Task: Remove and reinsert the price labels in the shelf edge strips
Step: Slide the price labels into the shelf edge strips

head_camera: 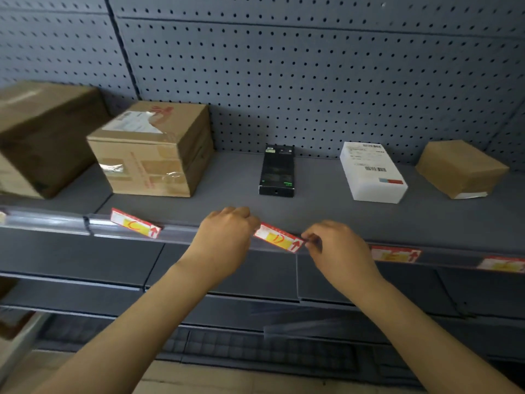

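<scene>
At the shelf's front edge: I have both hands on one price label (278, 237), about midway along the edge strip (181, 233).
Left hand (227, 234): fingers curled together over the label's left end, pinching it as far as I can judge; the fingertips are hidden behind the knuckles.
Right hand (338, 248): thumb and forefinger nipped on the label's right end, by the red arrow, other fingers folded.
Held label: tilted, its top edge leaning back over the shelf, its lower edge at the strip's lip. I hold both ends so the card stays flat and does not buckle as it slides in the channel. Whether it is going in or coming out I cannot tell.
Left label (135, 223): toward the shelf's left end, also tilted and proud of the strip, so I judge it not fully seated.
Right labels: one (395, 254) just right of my right hand and one (502, 264) at the far right edge, both lying flat in the strip.
Shelf goods: cardboard boxes, a black box (277, 172) and a white box (372, 173) sit well back toward the pegboard, clear of my working edge.
Next move, as I judge it: keep the lower edge in the lip, then press the top under evenly.
</scene>
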The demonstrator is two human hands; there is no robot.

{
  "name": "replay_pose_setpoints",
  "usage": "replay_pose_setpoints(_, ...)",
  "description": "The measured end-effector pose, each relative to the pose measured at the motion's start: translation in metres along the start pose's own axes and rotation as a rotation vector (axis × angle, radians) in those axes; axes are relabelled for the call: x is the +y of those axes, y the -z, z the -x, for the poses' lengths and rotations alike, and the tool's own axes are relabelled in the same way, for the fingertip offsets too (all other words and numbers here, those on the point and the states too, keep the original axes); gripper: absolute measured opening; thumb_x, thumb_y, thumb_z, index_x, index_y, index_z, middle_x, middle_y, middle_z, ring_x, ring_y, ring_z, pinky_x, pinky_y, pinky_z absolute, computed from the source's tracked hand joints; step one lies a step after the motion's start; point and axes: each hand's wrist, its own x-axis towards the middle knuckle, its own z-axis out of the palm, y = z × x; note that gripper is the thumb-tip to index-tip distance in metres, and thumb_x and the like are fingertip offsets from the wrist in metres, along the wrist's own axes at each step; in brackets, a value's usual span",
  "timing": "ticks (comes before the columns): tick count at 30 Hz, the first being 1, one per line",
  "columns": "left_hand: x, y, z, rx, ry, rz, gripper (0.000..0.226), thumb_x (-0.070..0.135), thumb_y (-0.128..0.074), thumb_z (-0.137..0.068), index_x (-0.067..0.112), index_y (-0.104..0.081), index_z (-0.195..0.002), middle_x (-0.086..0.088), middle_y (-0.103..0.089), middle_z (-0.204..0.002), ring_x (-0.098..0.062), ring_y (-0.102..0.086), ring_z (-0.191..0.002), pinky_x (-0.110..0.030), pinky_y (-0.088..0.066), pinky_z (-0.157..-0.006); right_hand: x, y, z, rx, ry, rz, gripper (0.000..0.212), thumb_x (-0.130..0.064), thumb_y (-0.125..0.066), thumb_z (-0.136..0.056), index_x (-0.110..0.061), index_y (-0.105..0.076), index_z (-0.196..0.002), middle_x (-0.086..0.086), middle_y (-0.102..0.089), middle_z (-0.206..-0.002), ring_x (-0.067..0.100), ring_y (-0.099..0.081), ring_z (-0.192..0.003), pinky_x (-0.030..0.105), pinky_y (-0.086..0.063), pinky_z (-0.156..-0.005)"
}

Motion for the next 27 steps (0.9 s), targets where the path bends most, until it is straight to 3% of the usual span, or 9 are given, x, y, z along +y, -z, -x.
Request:
replay_pose_setpoints(6,-0.025,0.000,-0.005,0.006,-0.109,-0.017,0.031,0.006,-0.064,-0.079,0.018,-0.066,-0.108,-0.005,-0.065,-0.103,-0.027,-0.062,-0.092,-0.031,-0.049,-0.071,-0.031,-0.010,-0.001,0.022,-0.065,0.038,0.016,-0.018,-0.060,-0.089,-0.018,-0.070,-0.102,0.002,-0.068,-0.101,0.018,-0.061,-0.087,0.032,-0.053,-0.070)
replay_pose_setpoints(11,-0.029,-0.010,-0.014,-0.012,-0.137,-0.022,0.031,0.009,-0.059,-0.085,0.020,-0.061,-0.114,-0.003,-0.062,-0.109,-0.022,-0.059,-0.095,-0.029,-0.047,-0.074,-0.036,-0.015,-0.007,0.056,-0.107,0.076,0.016,-0.017,-0.061,-0.089,-0.016,-0.069,-0.102,0.003,-0.069,-0.101,0.020,-0.062,-0.090,0.035,-0.054,-0.072)
replay_pose_setpoints(18,-0.022,-0.023,-0.027,0.025,-0.179,-0.005,0.015,0.015,-0.060,-0.087,0.017,-0.062,-0.102,-0.003,-0.063,-0.103,-0.023,-0.059,-0.091,-0.026,-0.036,-0.066,-0.033,-0.022,-0.010,0.084,-0.103,0.089,0.009,-0.017,-0.068,-0.084,-0.014,-0.070,-0.092,0.004,-0.069,-0.091,0.020,-0.062,-0.082,0.032,-0.051,-0.063)
replay_pose_setpoints(20,-0.019,-0.021,-0.030,0.060,-0.167,0.023,0.012,0.023,-0.066,-0.084,0.016,-0.064,-0.094,-0.003,-0.064,-0.093,-0.022,-0.060,-0.084,-0.026,-0.035,-0.062,-0.031,-0.023,-0.012,0.088,-0.084,0.099,0.006,-0.015,-0.069,-0.083,-0.013,-0.070,-0.088,0.005,-0.069,-0.087,0.021,-0.061,-0.080,0.031,-0.049,-0.060)
replay_pose_setpoints(23,-0.015,-0.020,-0.034,0.034,-0.175,-0.021,0.027,0.022,-0.089,-0.053,0.017,-0.063,-0.058,0.000,-0.060,-0.057,-0.019,-0.057,-0.050,-0.019,-0.028,-0.047,-0.028,-0.023,-0.015,0.084,-0.043,0.105,0.003,-0.008,-0.069,-0.079,-0.010,-0.069,-0.082,0.007,-0.067,-0.082,0.023,-0.060,-0.076,0.029,-0.043,-0.056)
replay_pose_setpoints(27,-0.015,-0.023,-0.032,0.028,-0.191,-0.062,0.032,0.017,-0.091,-0.042,0.020,-0.059,-0.048,0.001,-0.056,-0.048,-0.018,-0.053,-0.042,-0.018,-0.025,-0.045,-0.026,-0.021,-0.018,0.050,0.049,0.148,0.007,-0.004,-0.071,-0.074,-0.010,-0.069,-0.076,0.007,-0.066,-0.078,0.022,-0.058,-0.074,0.031,-0.045,-0.056)
